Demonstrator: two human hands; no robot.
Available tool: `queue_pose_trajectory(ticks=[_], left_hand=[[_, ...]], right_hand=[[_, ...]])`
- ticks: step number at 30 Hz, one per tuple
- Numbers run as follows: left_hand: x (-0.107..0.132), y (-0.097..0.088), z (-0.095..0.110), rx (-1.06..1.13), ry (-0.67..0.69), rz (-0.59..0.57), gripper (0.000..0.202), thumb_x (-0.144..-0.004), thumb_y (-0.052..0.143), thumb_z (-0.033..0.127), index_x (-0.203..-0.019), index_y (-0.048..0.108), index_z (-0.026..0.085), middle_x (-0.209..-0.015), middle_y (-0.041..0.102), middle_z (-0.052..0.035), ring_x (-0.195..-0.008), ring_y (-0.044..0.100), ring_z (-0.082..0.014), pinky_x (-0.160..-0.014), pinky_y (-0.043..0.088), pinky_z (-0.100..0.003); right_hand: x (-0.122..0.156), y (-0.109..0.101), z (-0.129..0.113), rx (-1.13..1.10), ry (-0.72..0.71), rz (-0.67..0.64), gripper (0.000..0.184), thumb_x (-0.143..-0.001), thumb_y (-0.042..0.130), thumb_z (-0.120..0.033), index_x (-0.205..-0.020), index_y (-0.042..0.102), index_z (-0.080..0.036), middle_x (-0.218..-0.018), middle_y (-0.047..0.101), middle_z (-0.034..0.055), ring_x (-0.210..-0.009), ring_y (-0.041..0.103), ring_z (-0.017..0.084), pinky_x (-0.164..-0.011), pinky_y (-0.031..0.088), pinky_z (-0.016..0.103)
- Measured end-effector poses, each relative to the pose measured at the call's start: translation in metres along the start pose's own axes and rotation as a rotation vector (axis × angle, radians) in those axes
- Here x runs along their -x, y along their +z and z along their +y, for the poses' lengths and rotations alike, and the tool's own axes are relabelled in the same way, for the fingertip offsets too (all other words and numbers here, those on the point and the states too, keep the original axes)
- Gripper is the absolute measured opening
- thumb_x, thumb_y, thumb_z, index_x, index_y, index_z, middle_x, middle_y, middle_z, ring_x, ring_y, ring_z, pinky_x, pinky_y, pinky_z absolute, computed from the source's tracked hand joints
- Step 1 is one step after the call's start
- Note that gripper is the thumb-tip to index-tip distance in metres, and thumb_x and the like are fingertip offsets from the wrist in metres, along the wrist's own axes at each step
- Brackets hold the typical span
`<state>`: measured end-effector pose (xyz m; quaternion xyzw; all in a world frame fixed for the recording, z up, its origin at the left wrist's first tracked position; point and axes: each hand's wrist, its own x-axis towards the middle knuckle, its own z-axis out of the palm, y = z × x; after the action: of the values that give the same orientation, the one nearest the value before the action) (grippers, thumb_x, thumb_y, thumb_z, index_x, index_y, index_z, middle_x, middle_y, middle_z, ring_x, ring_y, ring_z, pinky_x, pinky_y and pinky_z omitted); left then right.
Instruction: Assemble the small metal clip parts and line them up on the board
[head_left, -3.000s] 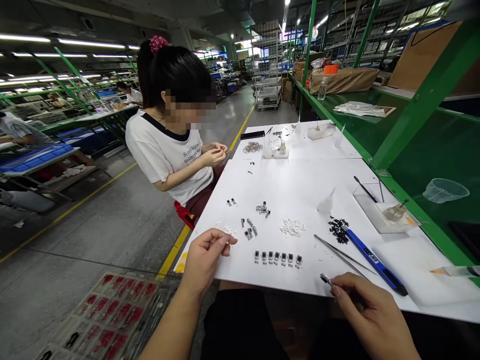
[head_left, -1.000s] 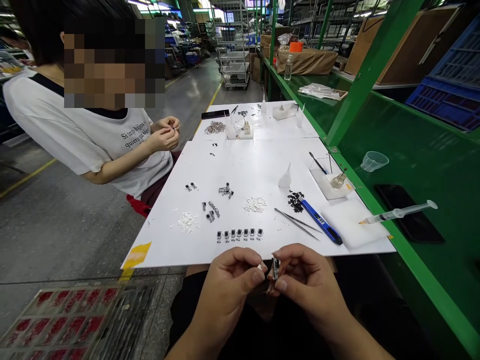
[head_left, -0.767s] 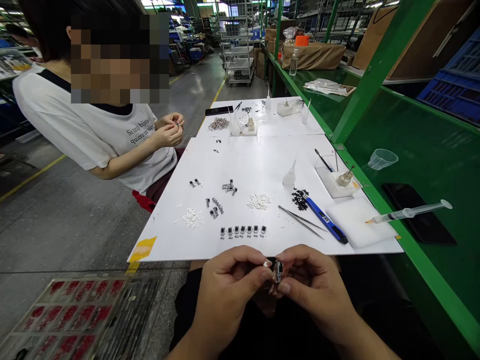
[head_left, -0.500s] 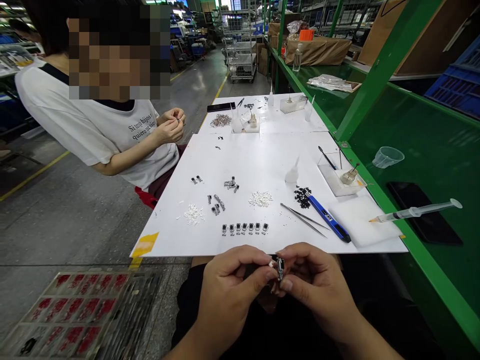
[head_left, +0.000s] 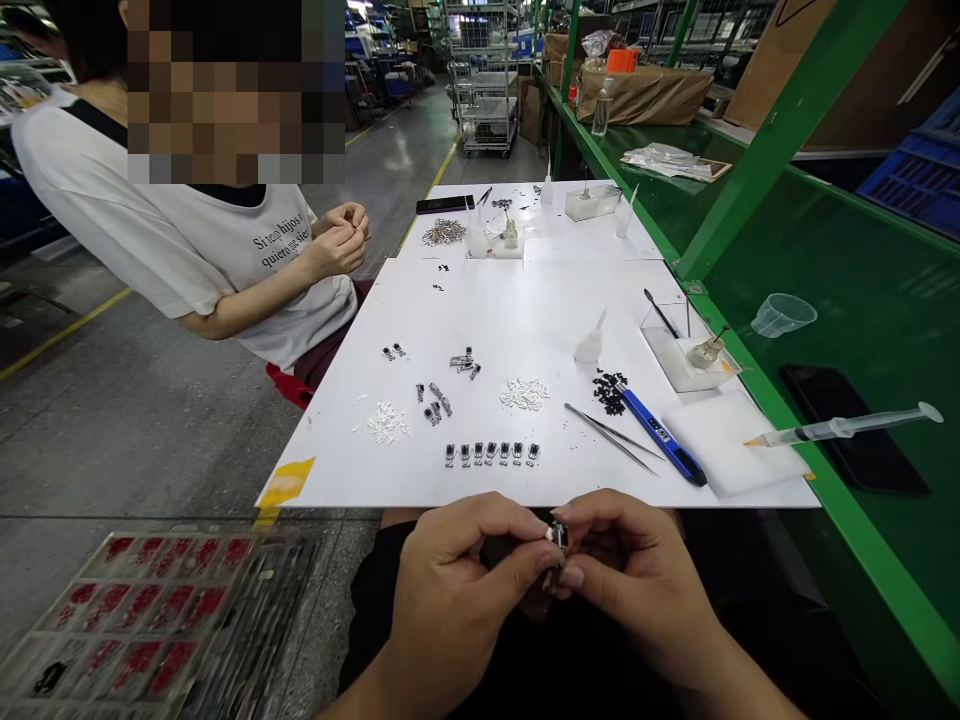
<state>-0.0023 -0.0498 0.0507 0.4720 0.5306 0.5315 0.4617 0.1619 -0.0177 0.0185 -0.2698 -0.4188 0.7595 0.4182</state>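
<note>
Head view. Working low, just in front of the near edge of the board (head_left: 525, 320), off its surface. Pinching a small metal part (head_left: 558, 537) upright in the right hand (head_left: 630, 580), thumb and forefinger clamped on it. Pressing a white bit (head_left: 550, 535) against its side with the left hand (head_left: 457, 590), fingertips closed on that bit. Both hands brought together, almost touching.

Done, by the look of it: a row (head_left: 491, 453) of seven like parts lined up near the board's front edge. Left, by the look of it: loose parts (head_left: 435, 402) in small clusters behind the row, white piles (head_left: 525, 394) on either side of them, and black bits (head_left: 609, 388) at the tip of a blue tool (head_left: 664, 437). Judging from that, somewhere in the middle, with more undone than done. Cannot tell about the seating of the white bit: too small.

Not touching the tweezers (head_left: 611, 438), lying right of the row, nor the syringe (head_left: 847, 427) at the bench edge. At the board's left, a co-worker's hands (head_left: 341, 235), together on something too small to make out.
</note>
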Motion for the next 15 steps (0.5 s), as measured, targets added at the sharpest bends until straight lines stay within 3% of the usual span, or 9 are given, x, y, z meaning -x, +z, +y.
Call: queue_pose_trajectory(ticks=[7, 15], left_hand=[[0.0026, -0.0019, -0.0006, -0.231, 0.166, 0.043, 0.014, -0.076, 0.080, 0.014, -0.076, 0.076, 0.028, -0.068, 0.076, 0.0044, -0.061, 0.068, -0.0131, -0.060, 0.053, -0.022], [0.0062, -0.0030, -0.0004, -0.298, 0.228, 0.060, 0.016, -0.076, 0.081, 0.014, -0.079, 0.075, 0.029, -0.070, 0.077, 0.0057, -0.061, 0.069, -0.0131, -0.060, 0.053, -0.022]], right_hand=[[-0.0009, 0.0027, -0.0013, 0.059, -0.033, 0.028, 0.032, -0.076, 0.081, -0.008, -0.098, 0.078, -0.032, -0.075, 0.074, -0.0034, -0.065, 0.068, 0.009, -0.066, 0.057, 0.018], [0.0014, 0.0021, -0.0021, 0.171, -0.094, 0.040, 0.032, -0.077, 0.080, -0.010, -0.098, 0.079, -0.034, -0.079, 0.076, -0.0017, -0.066, 0.068, 0.010, -0.065, 0.058, 0.019]])
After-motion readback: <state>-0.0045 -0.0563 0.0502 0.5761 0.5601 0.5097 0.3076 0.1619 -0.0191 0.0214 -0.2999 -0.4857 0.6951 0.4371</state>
